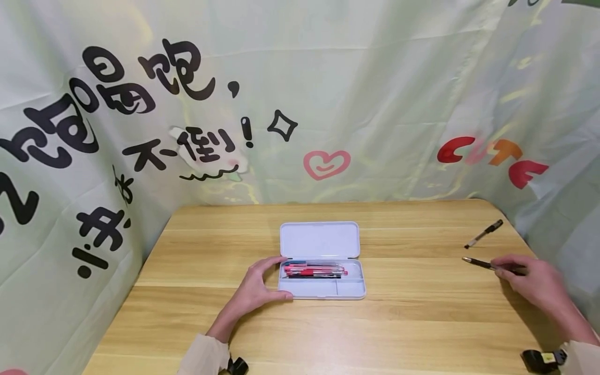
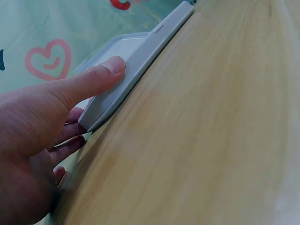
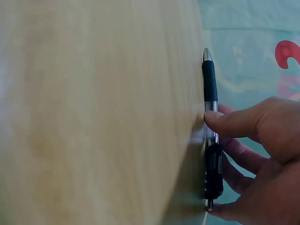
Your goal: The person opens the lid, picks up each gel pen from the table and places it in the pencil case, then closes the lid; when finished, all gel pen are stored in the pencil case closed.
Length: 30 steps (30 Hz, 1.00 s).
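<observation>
your left hand (image 1: 253, 287) gripped the open, pale rectangular plastic case (image 1: 350, 288) at nine o'clock, likely steadying it; your right hand (image 1: 538, 279) pinched the slim black-and-clear plastic pen (image 1: 480, 263) at three o'clock.

Grips the left end of the case (image 1: 351, 287) with the left hand (image 1: 258, 285), pressing the left thumb (image 2: 98, 82) against the near wall and reaching with the left index finger (image 1: 271, 262) to the far left corner. Angles the left wrist (image 1: 222, 325) in from nearer than the case and left of it, out of a pale left sleeve (image 1: 203, 354). Well to the right of the case, pinches a pen (image 1: 478, 263) between right thumb (image 3: 234, 124) and fingers of the right hand (image 1: 532, 278). Slants the right forearm (image 1: 578, 323) in from farther right and nearer than the case.
</observation>
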Tool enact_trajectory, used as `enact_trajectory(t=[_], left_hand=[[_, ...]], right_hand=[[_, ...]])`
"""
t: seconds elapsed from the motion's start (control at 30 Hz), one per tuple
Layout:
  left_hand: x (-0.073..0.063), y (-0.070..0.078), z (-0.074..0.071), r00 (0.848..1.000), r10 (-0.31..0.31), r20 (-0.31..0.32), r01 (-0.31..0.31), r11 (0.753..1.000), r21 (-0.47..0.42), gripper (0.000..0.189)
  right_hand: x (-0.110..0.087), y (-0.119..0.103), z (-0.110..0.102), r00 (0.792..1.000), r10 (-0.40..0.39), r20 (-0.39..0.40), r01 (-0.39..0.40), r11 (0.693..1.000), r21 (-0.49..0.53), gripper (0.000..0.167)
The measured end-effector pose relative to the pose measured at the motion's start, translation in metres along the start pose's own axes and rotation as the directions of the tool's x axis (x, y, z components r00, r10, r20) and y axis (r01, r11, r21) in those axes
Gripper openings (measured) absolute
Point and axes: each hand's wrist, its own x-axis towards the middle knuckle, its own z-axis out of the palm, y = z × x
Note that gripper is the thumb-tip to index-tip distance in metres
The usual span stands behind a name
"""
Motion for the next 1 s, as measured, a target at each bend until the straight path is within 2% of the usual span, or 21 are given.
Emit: enact_trajectory(t=[0.2, 0.37, 0.53, 0.7, 0.9, 1.0], left_hand=[[0.0, 0.001, 0.0, 1.0, 0.003, -0.001, -0.003, 1.0, 0.0, 0.09], [0.0, 0.001, 0.0, 1.0, 0.0, 0.003, 0.0, 1.0, -0.004, 0.091], [0.0, 0.0, 0.0, 1.0, -0.001, 0.003, 0.001, 1.0, -0.006, 0.091], [0.0, 0.0, 0.0, 1.0, 0.0, 0.003, 0.0, 1.0, -0.008, 0.09], [0.0, 0.0, 0.0, 1.0, -0.003, 0.004, 0.003, 1.0, -0.01, 0.089], [0.001, 0.0, 0.0, 1.0, 0.003, 0.002, -0.003, 1.0, -0.005, 0.089]], right_hand=[[-0.003, -0.008, 0.001, 1.0, -0.012, 0.029, 0.01, 0.998, 0.06, 0.011], [-0.007, -0.024, 0.004, 1.0, -0.016, 0.025, 0.013, 0.994, 0.108, 0.014], [-0.007, -0.046, 0.012, 0.999, -0.037, 0.008, 0.035, 0.99, 0.137, 0.015], [-0.005, -0.071, 0.02, 0.996, -0.085, -0.016, 0.087, 0.974, 0.21, 0.014], [-0.002, -0.099, 0.031, 0.994, -0.105, -0.011, 0.105, 0.963, 0.248, 0.013], [0.001, -0.112, 0.037, 0.99, -0.139, -0.035, 0.143, 0.95, 0.278, 0.014]])
